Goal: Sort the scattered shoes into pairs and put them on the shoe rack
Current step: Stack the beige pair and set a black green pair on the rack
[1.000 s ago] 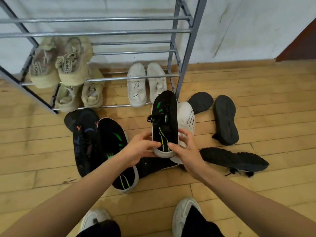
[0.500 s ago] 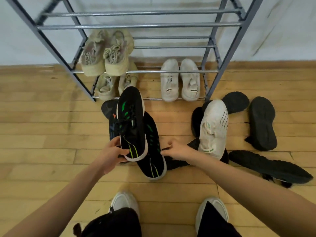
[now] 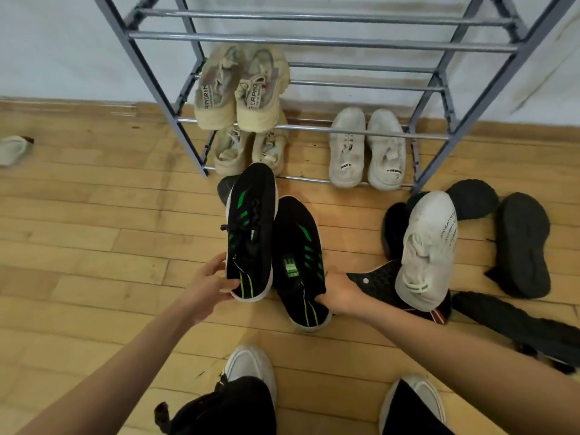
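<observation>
Head view, wooden floor before a wall.

Left hand (image 3: 211,285): fingers closed around the heel of a black shoe with green stripes (image 3: 251,230), held toe-forward above the floor, toe pointing at the shoe rack (image 3: 317,42).

Right hand (image 3: 337,293): fingers curled over the heel collar of a second black shoe with green stripes (image 3: 298,255), which lies just beside the first, to its right; whether it is lifted or resting on the floor cannot be told.

Shoe rack: grey metal frame of horizontal bars against the wall. Middle tier, left end: one pair of beige knit trainers (image 3: 241,89), side by side, heels toward the camera. Lowest tier, left: a second beige pair (image 3: 251,149) beneath the first. Lowest tier, right: one pair of white trainers (image 3: 367,149), side by side.

Floor, right of the hands: one white trainer with green heel marks (image 3: 430,246), lying across a black shoe with a patterned sole (image 3: 379,281). Further right: several all-black shoes (image 3: 524,243), one sole-up, scattered near the rack's right leg.

Floor, far left: a pale object (image 3: 14,149), partly cut off by the frame edge; kind unclear.

Bottom edge: the person's own white shoes (image 3: 251,368) and dark trouser legs.
</observation>
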The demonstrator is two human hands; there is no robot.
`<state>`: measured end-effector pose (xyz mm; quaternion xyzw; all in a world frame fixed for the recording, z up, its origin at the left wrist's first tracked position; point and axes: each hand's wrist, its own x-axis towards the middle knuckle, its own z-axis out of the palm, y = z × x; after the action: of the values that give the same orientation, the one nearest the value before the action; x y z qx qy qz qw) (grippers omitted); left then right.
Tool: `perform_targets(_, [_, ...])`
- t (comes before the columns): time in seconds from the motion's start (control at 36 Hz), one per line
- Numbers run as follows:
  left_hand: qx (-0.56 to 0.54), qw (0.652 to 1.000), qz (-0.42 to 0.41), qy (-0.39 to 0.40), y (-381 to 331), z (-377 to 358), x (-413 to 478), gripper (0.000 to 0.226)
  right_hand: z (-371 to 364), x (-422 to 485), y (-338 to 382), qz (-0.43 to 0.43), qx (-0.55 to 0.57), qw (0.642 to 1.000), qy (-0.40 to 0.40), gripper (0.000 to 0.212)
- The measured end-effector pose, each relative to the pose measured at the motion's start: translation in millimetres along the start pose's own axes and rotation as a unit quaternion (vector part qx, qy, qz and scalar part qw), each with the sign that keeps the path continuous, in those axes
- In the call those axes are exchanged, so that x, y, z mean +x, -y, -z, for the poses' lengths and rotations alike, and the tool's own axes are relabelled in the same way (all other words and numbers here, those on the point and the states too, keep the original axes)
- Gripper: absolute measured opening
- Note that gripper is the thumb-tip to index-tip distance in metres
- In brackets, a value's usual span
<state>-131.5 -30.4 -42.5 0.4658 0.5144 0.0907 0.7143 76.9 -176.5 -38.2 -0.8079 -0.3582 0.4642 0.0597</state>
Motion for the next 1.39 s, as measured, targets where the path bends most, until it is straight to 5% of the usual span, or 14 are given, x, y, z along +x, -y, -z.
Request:
perform_targets(0.36, [-0.044,0.999,-0.003,-0.008,9.3,12.5,5.6,0.061,24.2,11.2,-17.1,-0.107,0.252,0.961,0.036,0.015])
perform_targets(0.64, [-0.070,0.998,0.004,-0.004,12.6,4.0,7.4,0.064,45.8,-2.5,-35.2,-0.115,0.306,0.937,0.121,0.023])
perform_targets(1.0, [-0.042,0.995,-0.079,0.034,3.2,-26.6,-0.7,0.069,49.1,-16.7,-63.5,0.050,0.355,0.922,-0.143,0.036])
perform_targets(1.39, [-0.077,0.982,-0.128,0.117,-119.8,-105.9,23.8,0.062,146.5,-10.3,-58.3,0.120,0.434,0.855,-0.258,0.034])
